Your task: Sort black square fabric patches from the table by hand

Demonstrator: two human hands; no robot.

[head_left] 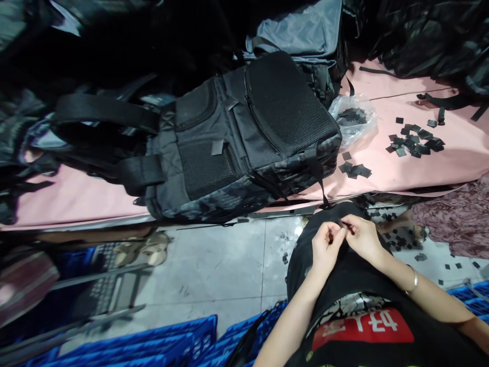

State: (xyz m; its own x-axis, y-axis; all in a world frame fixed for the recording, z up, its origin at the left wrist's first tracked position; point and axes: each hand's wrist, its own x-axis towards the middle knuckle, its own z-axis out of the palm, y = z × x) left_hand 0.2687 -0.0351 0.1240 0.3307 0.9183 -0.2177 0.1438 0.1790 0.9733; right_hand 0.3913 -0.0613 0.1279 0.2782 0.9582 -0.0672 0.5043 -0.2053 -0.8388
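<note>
My left hand point(326, 245) and my right hand point(362, 235) meet in my lap, fingers pinched together on a thin black strap end point(341, 223). That strap point(320, 179) hangs down from the corner of a black camouflage backpack point(237, 137) lying on the pink table point(420, 168). Both hands rest over the black garment covering my knees.
Small black square patches point(415, 140) lie scattered on the pink table, some in a clear plastic bag point(353, 120). More backpacks point(305, 35) pile behind. Blue plastic crates point(153, 341) stand on the grey tiled floor. A person's patterned clothing point(454, 219) shows at right.
</note>
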